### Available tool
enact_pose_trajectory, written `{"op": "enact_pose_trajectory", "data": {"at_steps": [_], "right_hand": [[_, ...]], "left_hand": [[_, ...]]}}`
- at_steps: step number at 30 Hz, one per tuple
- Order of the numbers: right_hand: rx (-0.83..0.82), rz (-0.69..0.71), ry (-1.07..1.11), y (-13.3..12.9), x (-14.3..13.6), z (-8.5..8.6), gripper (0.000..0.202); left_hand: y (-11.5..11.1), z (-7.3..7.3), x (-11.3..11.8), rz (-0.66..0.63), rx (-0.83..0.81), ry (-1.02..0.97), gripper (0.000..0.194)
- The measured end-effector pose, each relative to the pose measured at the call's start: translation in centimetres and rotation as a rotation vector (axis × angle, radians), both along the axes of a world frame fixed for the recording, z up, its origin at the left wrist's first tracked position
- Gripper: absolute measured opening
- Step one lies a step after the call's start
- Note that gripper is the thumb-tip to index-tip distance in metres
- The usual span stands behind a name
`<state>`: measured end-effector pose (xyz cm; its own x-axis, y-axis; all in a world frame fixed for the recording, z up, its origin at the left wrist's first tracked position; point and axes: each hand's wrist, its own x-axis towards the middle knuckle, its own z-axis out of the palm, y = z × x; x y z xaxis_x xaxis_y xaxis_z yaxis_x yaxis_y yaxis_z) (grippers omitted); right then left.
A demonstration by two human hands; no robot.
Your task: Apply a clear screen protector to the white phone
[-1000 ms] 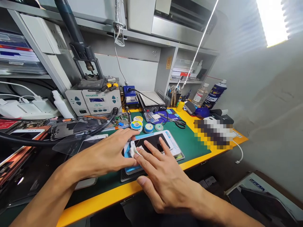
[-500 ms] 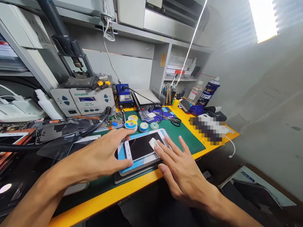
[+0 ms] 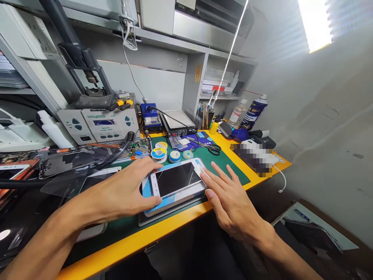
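While the left hand (image 3: 128, 188) holds a spread grip around the left end of a phone (image 3: 175, 181) lying on a blue-and-white block (image 3: 169, 201), the right hand (image 3: 234, 198), fingers extended onto a white wipe (image 3: 199, 170), should press lightly and evenly.

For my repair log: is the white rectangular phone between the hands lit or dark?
Dark: the black screen of the white rectangular phone shows pale streaks but no icons. Powered or not, I cannot tell.
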<state>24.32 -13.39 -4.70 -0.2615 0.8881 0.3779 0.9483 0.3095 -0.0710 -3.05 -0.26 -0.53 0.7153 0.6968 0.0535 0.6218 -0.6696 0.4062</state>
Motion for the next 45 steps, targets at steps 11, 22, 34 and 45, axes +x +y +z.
{"op": "enact_pose_trajectory", "data": {"at_steps": [11,22,34,45], "right_hand": [[-0.073,0.156,0.131,0.4,-5.2,0.0,0.050],[-0.053,0.123,0.204,2.9,-7.6,0.6,0.054],[-0.040,-0.069,0.141,4.0,-3.6,0.7,0.049],[-0.048,-0.101,0.115,3.7,-2.3,0.4,0.048]], "left_hand": [[-0.1,-0.5,0.9,-0.047,0.008,-0.030,0.057],[0.5,-2.1,0.6,-0.045,0.057,-0.078,0.060],[0.2,-1.9,0.6,0.019,0.006,0.024,0.072],[0.4,-1.7,0.7,0.019,0.036,0.050,0.069]]}}
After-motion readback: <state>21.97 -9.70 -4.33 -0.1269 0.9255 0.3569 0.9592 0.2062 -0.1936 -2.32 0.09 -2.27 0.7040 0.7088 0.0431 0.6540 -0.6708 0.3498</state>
